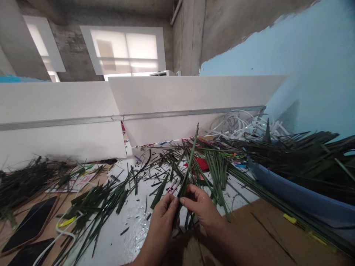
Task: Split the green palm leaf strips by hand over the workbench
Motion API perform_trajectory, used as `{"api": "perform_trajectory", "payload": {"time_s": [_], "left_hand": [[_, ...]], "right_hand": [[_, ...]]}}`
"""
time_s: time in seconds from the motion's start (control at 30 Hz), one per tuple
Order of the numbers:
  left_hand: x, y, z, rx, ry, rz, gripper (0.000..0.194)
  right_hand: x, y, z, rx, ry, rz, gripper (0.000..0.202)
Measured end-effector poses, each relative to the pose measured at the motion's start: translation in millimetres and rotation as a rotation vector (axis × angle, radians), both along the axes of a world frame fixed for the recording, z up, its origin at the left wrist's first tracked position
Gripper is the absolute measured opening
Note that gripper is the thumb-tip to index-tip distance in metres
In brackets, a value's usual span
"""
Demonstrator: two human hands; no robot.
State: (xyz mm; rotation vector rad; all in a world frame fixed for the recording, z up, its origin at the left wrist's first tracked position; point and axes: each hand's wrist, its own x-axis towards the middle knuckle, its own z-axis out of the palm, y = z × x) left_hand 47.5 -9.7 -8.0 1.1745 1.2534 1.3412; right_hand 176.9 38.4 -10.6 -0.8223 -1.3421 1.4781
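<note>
Between my two hands a long green palm leaf strip (190,162) stands up at a slant, its tip pointing away from me. My left hand (164,214) pinches the strip near its lower end, thumb against it. Close beside it, my right hand (203,207) grips the same strip between thumb and fingers, the two thumbs nearly touching. The strip's lowest part is mostly hidden by the hands. Just behind my left hand lies a tool with pink handles (173,186), perhaps scissors, partly covered.
Cut leaf strips (216,173) and scraps litter the white tabletop (133,225). A blue basin (299,188) heaped with dark leaves stands on the right, white cords (238,125) behind it. Phones (30,221) and a white cable (66,229) lie at left. A white partition (191,92) closes the back.
</note>
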Motion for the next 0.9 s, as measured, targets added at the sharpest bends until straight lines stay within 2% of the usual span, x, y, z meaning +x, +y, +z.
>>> {"api": "perform_trajectory", "payload": {"time_s": [0.2, 0.3, 0.47, 0.6, 0.73, 0.8, 0.9], "left_hand": [[6.1, -1.2, -7.3, 0.056, 0.294, 0.051, 0.026], [10.4, -2.1, -7.2, 0.04, 0.442, 0.024, 0.022], [21.2, -10.6, 0.6, 0.035, 0.57, -0.053, 0.021], [24.3, -15.9, 2.5, 0.076, 0.573, -0.079, 0.02], [22.3, -12.7, -4.2, 0.119, 0.497, -0.1, 0.022], [21.2, -10.1, -6.7, 0.091, 0.46, -0.115, 0.026], [18.9, -7.7, -5.8, 0.012, 0.431, -0.126, 0.027]], "right_hand": [[-3.3, 1.3, -6.0, -0.022, 0.074, -0.067, 0.022], [-0.6, 4.1, -4.8, -0.006, 0.069, -0.147, 0.024], [11.7, 23.0, -2.8, -0.006, 0.119, -0.318, 0.022], [23.0, 38.6, -0.3, -0.043, 0.26, -0.408, 0.02], [35.5, 50.1, 4.3, -0.11, 0.407, -0.498, 0.021], [40.8, 53.9, 7.5, -0.117, 0.455, -0.529, 0.023], [41.2, 53.6, 12.2, -0.083, 0.47, -0.506, 0.027]]}}
